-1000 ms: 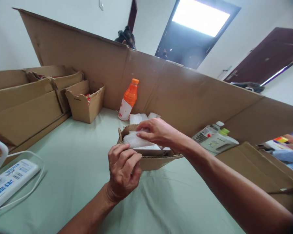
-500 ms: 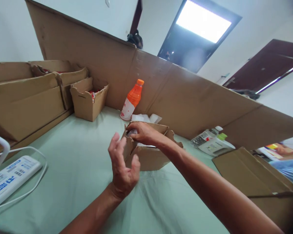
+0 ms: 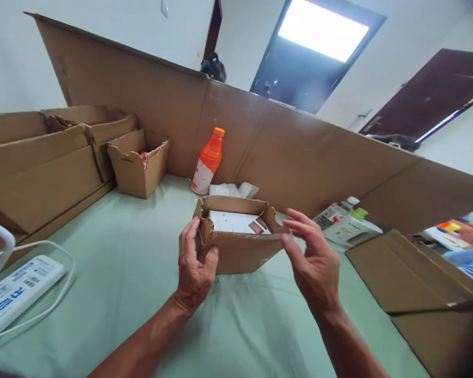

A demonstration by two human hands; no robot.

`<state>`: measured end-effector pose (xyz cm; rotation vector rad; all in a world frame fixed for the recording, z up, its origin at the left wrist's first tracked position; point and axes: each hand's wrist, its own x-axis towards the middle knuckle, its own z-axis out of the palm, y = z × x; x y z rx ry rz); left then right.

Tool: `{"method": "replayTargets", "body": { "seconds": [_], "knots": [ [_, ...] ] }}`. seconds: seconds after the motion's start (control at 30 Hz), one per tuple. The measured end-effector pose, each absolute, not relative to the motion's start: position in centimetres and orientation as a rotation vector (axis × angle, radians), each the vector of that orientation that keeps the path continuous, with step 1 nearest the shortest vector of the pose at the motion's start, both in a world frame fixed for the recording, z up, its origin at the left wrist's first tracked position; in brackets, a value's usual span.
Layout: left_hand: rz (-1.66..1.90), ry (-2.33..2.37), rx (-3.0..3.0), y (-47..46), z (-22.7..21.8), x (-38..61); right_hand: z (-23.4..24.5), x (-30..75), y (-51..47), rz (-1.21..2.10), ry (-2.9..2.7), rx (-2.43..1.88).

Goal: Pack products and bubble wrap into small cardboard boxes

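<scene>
A small open cardboard box point(image 3: 244, 254) stands on the green cloth before me. Inside it lies a flat white thing point(image 3: 232, 221) with a brown, window-like patch near its right end. My left hand point(image 3: 197, 265) grips the box's left end, thumb against the front wall and fingers along the side. At the opposite end, my right hand point(image 3: 315, 257) is open, its fingers apart and close to the right corner; whether they touch the cardboard I cannot tell.
An orange bottle point(image 3: 208, 163) and white pieces point(image 3: 230, 190) stand behind the box. Cardboard boxes point(image 3: 137, 168) are at left, beside a white power strip point(image 3: 21, 289) with its cable. Clear bottles point(image 3: 349, 226) and folded cardboard point(image 3: 410, 278) are at right. A cardboard wall point(image 3: 299, 157) runs behind.
My right hand has come out of the box's left end and moved to its right end, opening. My left hand has closed onto the left end.
</scene>
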<state>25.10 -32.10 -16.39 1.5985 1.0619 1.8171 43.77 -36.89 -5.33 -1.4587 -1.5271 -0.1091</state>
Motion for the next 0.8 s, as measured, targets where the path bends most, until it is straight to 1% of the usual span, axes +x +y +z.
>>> {"method": "replayTargets", "body": {
  "seconds": [0.07,0.17,0.23,0.3,0.43,0.63,0.8],
  "knots": [
    [1.793,1.066,1.577,-32.1,-16.7,25.4,-8.7,46.2,-38.3,-0.105,-1.324,-1.540],
    [1.699,1.084,1.487,-32.3,-17.2,25.9,-13.1,48.2,-38.2,0.134,-1.221,-1.640],
    [1.631,1.088,1.408,-32.6,-17.6,26.1,-14.8,48.2,-37.4,0.343,-1.255,-1.628],
    [1.585,1.086,1.353,-33.1,-17.9,25.9,-15.7,47.3,-36.9,0.449,-1.269,-1.591],
    [1.568,1.077,1.322,-35.3,-19.0,24.4,-17.0,45.5,-39.3,0.318,-1.242,-1.566],
    [1.572,1.021,1.472,-40.2,-21.5,24.3,-20.5,47.4,-47.8,0.186,-1.206,-1.631],
    [1.447,0.927,1.556,-42.2,-21.6,25.5,-20.5,48.1,-50.3,0.100,-1.064,-1.693]
  ]
}}
